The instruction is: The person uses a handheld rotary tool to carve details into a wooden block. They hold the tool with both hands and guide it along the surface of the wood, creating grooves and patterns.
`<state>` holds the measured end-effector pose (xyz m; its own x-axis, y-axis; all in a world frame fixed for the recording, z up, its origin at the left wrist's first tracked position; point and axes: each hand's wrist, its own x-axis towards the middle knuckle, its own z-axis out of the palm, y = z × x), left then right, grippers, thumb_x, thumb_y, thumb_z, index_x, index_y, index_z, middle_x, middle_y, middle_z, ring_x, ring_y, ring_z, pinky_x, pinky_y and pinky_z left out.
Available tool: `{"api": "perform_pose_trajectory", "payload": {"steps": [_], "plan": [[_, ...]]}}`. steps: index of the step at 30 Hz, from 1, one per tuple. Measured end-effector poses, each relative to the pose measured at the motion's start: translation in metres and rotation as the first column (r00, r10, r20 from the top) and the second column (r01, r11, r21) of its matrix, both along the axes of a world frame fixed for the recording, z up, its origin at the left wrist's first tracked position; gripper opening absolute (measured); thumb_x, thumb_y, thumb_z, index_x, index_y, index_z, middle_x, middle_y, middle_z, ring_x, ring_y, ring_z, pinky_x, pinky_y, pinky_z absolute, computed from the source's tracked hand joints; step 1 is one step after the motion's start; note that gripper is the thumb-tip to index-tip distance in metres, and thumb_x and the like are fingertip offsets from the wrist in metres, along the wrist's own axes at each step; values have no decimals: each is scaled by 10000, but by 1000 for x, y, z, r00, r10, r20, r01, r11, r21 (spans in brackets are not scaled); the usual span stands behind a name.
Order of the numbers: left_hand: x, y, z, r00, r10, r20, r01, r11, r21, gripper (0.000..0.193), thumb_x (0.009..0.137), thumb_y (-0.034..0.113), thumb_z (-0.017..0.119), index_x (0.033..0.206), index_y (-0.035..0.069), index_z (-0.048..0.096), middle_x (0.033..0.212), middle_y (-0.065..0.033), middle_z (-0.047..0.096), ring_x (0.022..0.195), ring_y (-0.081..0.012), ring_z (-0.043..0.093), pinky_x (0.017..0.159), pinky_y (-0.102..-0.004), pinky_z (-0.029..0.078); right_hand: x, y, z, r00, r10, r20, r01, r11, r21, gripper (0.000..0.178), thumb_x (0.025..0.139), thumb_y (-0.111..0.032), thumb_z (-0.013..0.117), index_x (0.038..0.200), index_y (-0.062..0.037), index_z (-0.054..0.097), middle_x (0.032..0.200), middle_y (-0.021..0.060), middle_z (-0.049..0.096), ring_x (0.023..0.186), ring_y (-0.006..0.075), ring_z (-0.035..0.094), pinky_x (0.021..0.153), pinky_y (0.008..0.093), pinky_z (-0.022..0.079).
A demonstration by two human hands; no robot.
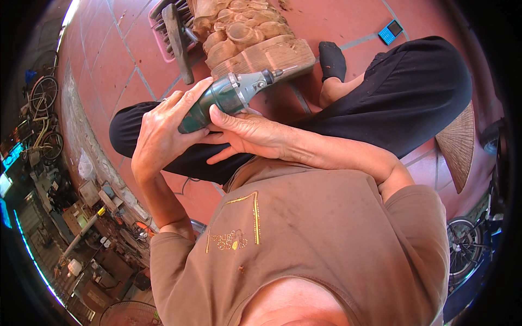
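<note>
A green and grey die grinder with a thin pointed bit is held over my lap, its bit aimed to the far right. My left hand wraps round the rear of its green body. From the right, my right hand supports the tool, thumb against the body and some fingers stretched out beneath. Just past the grinder lies a carved wooden block, with rounded relief on top and a plain near end. The bit's tip is close to that end in the picture; whether they touch I cannot tell.
Left of the block, a wooden mallet leans over a pink basket of carving tools. A blue keypad phone lies on the red tiles at far right. A conical hat is by my right knee. Bicycles and clutter line the left side.
</note>
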<state>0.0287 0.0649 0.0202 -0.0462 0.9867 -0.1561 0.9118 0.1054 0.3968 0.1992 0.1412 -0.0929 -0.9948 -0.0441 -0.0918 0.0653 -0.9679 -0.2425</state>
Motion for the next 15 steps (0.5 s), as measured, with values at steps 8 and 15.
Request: {"api": "perform_pose_trajectory", "payload": {"steps": [8, 15], "plan": [[2, 4, 5, 999, 43, -6, -43, 992, -115, 940, 628, 42, 881, 1509, 142, 569, 1137, -138, 709, 978, -340, 710, 879, -397, 570, 1, 2, -1, 1000, 3, 1, -3, 1000, -3, 779, 990, -573, 637, 1562, -122, 362, 1560, 159, 444, 1482, 422, 410, 1057, 700, 485], [1, 4, 5, 999, 45, -19, -47, 991, -128, 934, 636, 59, 882, 1511, 148, 567, 1150, -135, 712, 994, -343, 714, 885, -400, 571, 2, 2, -1, 1000, 7, -2, -7, 1000, -5, 785, 987, -575, 638, 1565, -123, 357, 1566, 161, 436, 1487, 426, 402, 1060, 704, 480]]}}
